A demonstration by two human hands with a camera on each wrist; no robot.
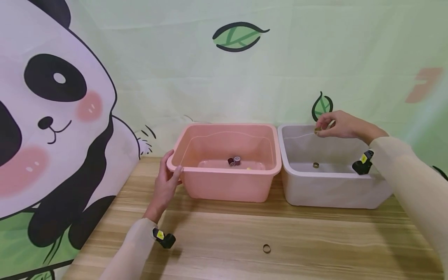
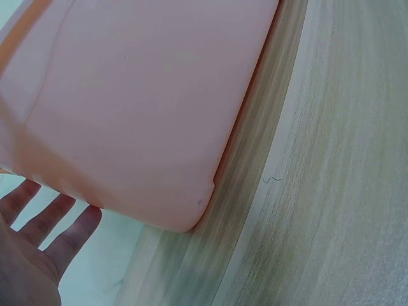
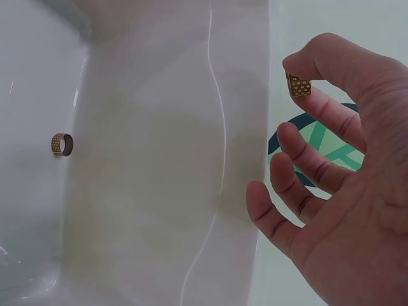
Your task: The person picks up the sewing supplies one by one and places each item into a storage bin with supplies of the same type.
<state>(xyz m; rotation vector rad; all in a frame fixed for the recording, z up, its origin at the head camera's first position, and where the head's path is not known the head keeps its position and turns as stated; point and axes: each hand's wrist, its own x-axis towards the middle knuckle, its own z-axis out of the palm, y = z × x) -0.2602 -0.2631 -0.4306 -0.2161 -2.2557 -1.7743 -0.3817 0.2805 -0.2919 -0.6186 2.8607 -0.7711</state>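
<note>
Between thumb and index finger my right hand (image 1: 337,123) pinches a small brass-coloured ring (image 3: 298,85) with a dotted surface, above the far part of the grey tub (image 1: 329,190). The other fingers of that hand are spread and loosely bent. A similar ring (image 3: 62,145) lies inside the grey tub. My left hand (image 1: 166,184) grips the near left corner of the pink tub (image 1: 224,186), thumb at the rim. In the left wrist view its fingertips (image 2: 86,220) lie against the tub's outer side. The thumb is hidden there.
Another ring (image 1: 266,248) sits on the wooden table (image 1: 217,237) in front of the tubs. A few small dark and white spools (image 1: 237,160) lie in the pink tub. The two tubs stand side by side before a cloth backdrop (image 1: 157,70) printed with a panda and leaves.
</note>
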